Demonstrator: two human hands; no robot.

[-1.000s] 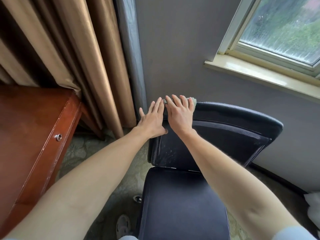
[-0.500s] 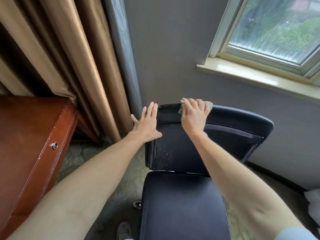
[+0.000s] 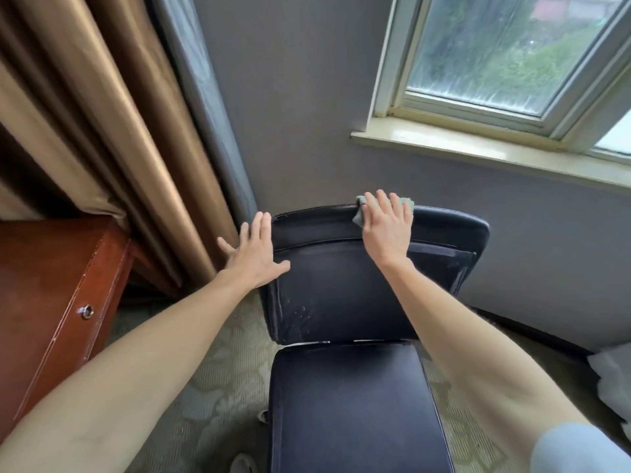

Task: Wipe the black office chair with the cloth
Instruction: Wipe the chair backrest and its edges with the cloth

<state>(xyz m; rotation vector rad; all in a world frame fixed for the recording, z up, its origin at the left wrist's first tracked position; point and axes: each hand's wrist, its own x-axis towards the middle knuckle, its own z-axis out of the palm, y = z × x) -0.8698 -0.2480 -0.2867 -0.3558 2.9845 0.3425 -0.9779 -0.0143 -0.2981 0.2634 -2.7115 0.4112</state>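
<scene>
Right hand [image 3: 386, 230] presses cloth [image 3: 357, 215] on chair [image 3: 341, 295] top edge

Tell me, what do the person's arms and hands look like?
The left hand and right hand wear no gloves, rings or watch. Both forearms are bare. A pale blue sleeve shows on the right upper arm.

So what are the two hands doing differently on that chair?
The right hand presses a greenish cloth onto the top edge of the chair back, while the left hand has no cloth and rests bare on the back's left edge. The right hand sits higher, on the top rim, and the left hand sits lower, near the corner. The left hand's thumb sticks out wide; the right hand's fingers lie closer together. Both hands are flat with straight fingers.
</scene>
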